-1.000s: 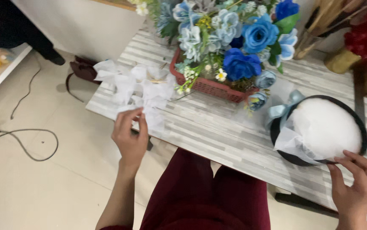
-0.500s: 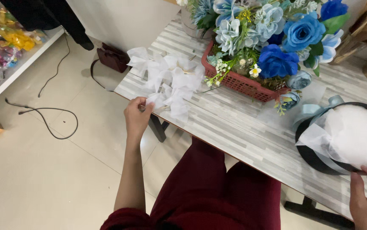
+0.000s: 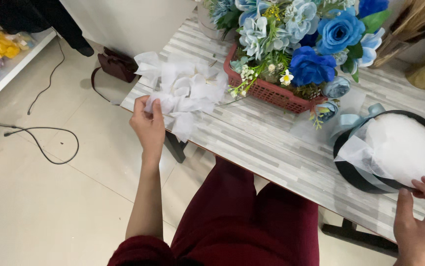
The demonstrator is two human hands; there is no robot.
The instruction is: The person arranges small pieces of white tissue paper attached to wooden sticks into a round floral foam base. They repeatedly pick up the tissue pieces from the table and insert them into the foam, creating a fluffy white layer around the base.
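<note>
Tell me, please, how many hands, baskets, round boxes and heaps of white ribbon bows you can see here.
Hands: 2, left hand and right hand
Red basket of flowers: 1
Round black box: 1
Heap of white bows: 1
Total: 5

Basket (image 3: 271, 93) between ribbons (image 3: 185, 91) and box (image 3: 355, 172)

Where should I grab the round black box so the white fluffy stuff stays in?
Probably hold the round black box by its black side wall, coming in low from both sides. The white filling mounds above the rim, so a grip from above would squash it.
</note>
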